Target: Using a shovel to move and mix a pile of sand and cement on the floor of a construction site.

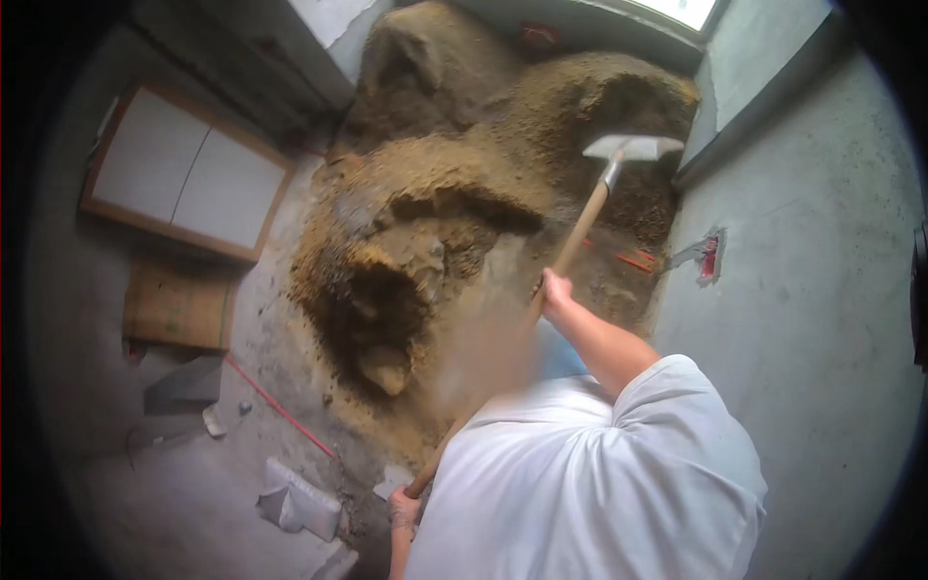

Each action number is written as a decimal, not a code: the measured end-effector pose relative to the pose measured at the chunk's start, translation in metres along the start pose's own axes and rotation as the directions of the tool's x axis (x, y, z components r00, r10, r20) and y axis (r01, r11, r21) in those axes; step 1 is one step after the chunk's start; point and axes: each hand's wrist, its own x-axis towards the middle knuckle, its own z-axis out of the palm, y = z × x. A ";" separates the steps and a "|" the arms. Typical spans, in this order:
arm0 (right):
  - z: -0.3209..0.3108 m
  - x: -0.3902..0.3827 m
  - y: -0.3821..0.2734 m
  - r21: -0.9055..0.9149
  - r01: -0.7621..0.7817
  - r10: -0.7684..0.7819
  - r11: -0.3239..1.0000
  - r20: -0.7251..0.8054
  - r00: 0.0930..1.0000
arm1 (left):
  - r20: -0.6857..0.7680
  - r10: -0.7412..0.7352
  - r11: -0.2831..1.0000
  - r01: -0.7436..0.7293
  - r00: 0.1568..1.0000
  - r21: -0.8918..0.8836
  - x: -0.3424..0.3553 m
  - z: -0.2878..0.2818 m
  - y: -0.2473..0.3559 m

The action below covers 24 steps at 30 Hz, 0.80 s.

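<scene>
A shovel with a pale metal blade (628, 148) and a long wooden handle (580, 230) lies diagonally across my view, the blade raised over the soil at the upper right. My right hand (553, 290) is closed round the middle of the handle. My left hand (404, 507) grips it near its lower end, beside my white shirt. Heaps of yellow-brown, lumpy sand or soil (435, 174) fill the back of the room, with dark hollows in them. A blurred patch hides part of the handle between my hands.
Concrete walls (802, 290) close in the right side. Wood-edged white panels (186, 174) and a cardboard piece (176, 304) stand along the left. A red line (280, 406), pale rubble (300, 498) and scraps lie on the left floor. A recess with red fittings (709, 253) is in the right wall.
</scene>
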 end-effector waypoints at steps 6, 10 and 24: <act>-0.013 -0.060 0.101 0.059 -0.237 0.230 0.970 0.107 0.967 | -0.380 0.287 0.921 -0.144 0.880 0.362 -0.075 -0.135 -0.067; 0.019 -0.094 0.116 -0.087 -0.268 0.278 0.959 0.140 0.950 | -0.559 0.400 0.872 -0.114 0.727 0.476 -0.160 -0.238 -0.017; 0.128 -0.028 0.069 -0.098 -0.338 0.351 0.936 0.337 0.874 | -0.423 0.746 0.516 -0.045 0.514 0.855 -0.306 -0.355 0.298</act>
